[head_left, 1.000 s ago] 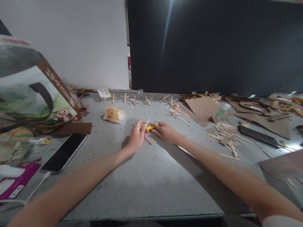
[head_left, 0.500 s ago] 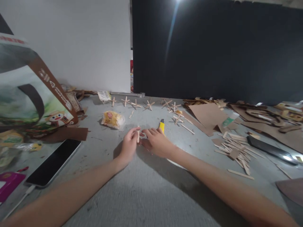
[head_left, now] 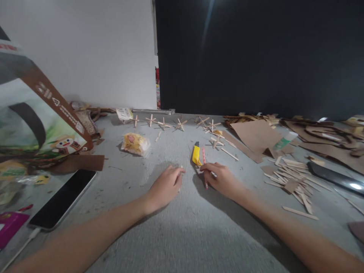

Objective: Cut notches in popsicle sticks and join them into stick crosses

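Note:
My left hand (head_left: 165,187) rests on the grey table (head_left: 182,227) with its fingers curled; the pale tip of a small wooden stick (head_left: 181,168) shows at the fingertips. My right hand (head_left: 223,179) lies a little to the right, closed on a pink pencil (head_left: 203,157) that points away from me. A yellow utility knife (head_left: 195,154) lies just beyond the right hand, beside the pencil. The two hands are a short gap apart.
A black phone (head_left: 63,198) and a printed paper bag (head_left: 40,125) are at the left. A snack packet (head_left: 135,143) and glued stick crosses (head_left: 163,123) lie farther back. Loose sticks (head_left: 290,176), brown cardboard (head_left: 256,133), a glue tube (head_left: 283,142) and a dark flat object (head_left: 332,176) fill the right.
The hands have come apart and drawn nearer to me. The right hand has moved right and now holds the pink pencil; the yellow knife lies uncovered on the table.

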The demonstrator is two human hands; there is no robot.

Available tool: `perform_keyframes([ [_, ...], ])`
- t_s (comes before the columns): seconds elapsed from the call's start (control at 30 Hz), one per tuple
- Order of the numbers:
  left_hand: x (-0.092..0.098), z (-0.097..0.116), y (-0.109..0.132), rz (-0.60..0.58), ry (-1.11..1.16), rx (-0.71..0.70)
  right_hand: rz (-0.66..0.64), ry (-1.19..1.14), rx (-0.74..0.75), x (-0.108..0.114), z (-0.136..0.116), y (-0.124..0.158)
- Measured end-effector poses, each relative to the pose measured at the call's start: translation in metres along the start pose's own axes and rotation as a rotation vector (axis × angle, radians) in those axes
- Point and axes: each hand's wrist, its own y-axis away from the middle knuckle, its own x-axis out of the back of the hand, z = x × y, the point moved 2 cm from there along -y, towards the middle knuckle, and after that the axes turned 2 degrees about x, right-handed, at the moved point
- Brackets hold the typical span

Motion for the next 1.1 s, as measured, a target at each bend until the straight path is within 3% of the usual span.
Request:
perform_keyframes([
  [0.1, -0.005, 0.001, 0.001, -0.057, -0.142, -0.110, 0.164, -0.121, -0.015, 0.006, 0.009, 0.009],
  [0.23, 0.001, -0.006, -0.003, 0.075, -0.135, -0.060, 0.324, -0.181, -0.039, 0.006, 0.009, 0.012],
  [0.3, 0.009, -0.011, -0.007, 0.069, -0.128, -0.069, 0.320, -0.215, -0.081, 0.005, 0.006, 0.015],
  [0.47, 0.023, -0.016, -0.015, -0.236, -0.218, -0.218, 0.230, -0.355, -0.084, 0.000, -0.001, 0.018],
  [0.53, 0.024, -0.015, -0.014, -0.301, -0.267, -0.232, 0.215, -0.372, -0.054, -0.001, -0.001, 0.016],
  [0.67, 0.022, -0.009, -0.009, -0.246, -0.352, -0.234, 0.210, -0.333, -0.027, -0.005, 0.004, 0.011],
  [0.87, 0.014, -0.002, -0.003, -0.268, -0.426, -0.324, 0.263, -0.349, -0.009, -0.006, 0.006, 0.010],
  [1.1, 0.012, -0.005, -0.001, -0.291, -0.394, -0.269, 0.359, -0.461, -0.225, -0.008, -0.004, 0.009],
])
